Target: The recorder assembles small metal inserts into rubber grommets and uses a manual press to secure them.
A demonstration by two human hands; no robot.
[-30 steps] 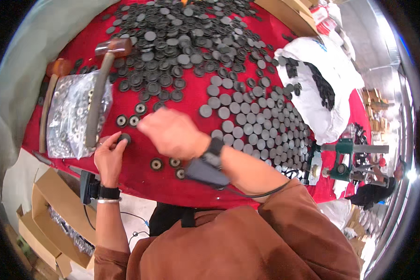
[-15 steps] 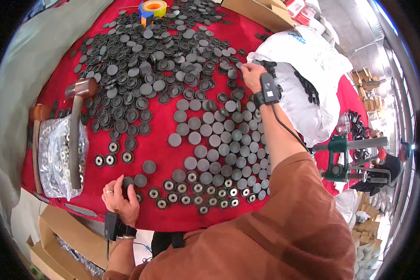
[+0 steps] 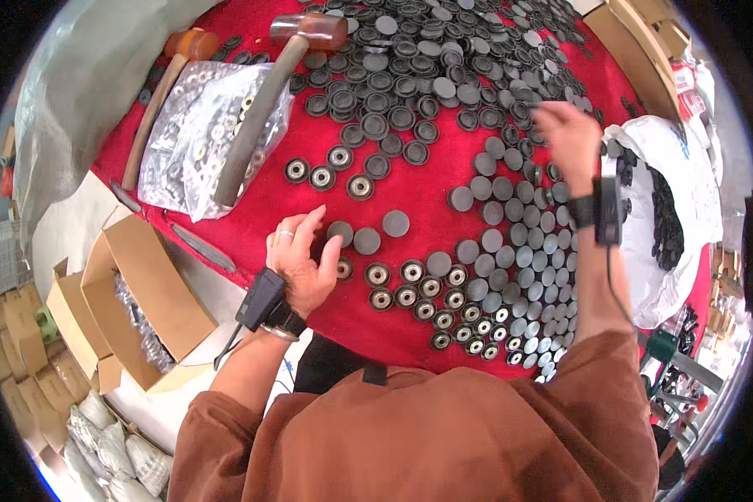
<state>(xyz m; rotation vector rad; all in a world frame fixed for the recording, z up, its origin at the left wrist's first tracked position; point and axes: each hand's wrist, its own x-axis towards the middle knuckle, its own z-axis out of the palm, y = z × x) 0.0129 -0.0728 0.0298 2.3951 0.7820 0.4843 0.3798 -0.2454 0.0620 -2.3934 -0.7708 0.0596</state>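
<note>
The left hand lies on the red-covered counter near its front edge, fingers loosely spread and gripping nothing. Its fingertips touch a dark round cap, and another cap with a metal centre sits just beside the thumb. Two more plain caps lie in a short row to the right of the first.

The right hand is raised over the scattered pile of caps farther back; it is blurred, and whether its fingers hold anything cannot be told. Both wrists wear a black strapped device.

Three caps with metal centres sit in a row ahead of the left hand. Rows of caps, too many to count, fill the counter's right side.

Two mallets lie at the left, one across a clear plastic bag of metal rings. A white sack of dark parts stands at the right. Open cardboard boxes stand on the floor at lower left.
</note>
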